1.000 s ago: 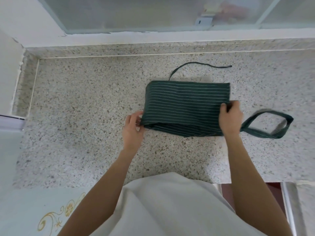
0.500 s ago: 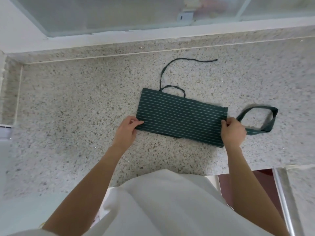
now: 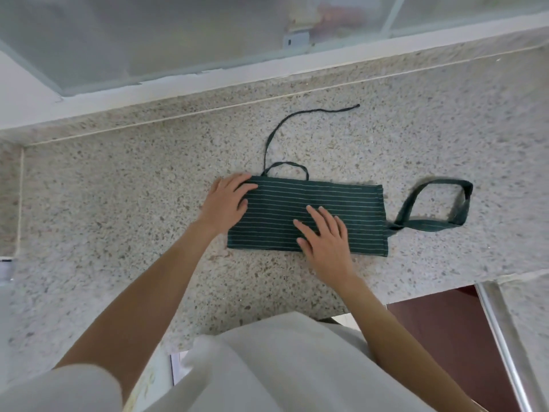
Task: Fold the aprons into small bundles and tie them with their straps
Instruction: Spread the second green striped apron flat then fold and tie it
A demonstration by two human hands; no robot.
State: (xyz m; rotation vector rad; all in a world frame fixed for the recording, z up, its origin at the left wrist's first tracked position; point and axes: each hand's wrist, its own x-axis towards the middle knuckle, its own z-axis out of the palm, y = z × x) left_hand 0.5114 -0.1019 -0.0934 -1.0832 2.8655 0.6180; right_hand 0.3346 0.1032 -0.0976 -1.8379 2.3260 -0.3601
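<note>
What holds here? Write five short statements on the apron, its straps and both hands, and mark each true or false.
1. Both hands lie flat on the folded apron. True.
2. The right hand pinches the wide loop strap. False: that strap lies untouched to the right.
3. A thin strap trails toward the wall. True.
4. The apron is tied into a bundle. False: its straps lie loose.
5. The left hand rests on the apron's left end. True.

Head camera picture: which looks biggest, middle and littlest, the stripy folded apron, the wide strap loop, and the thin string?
1. The stripy folded apron, clearly biggest.
2. The wide strap loop beside it.
3. The thin string, long but very skinny, so littlest in area.
</note>
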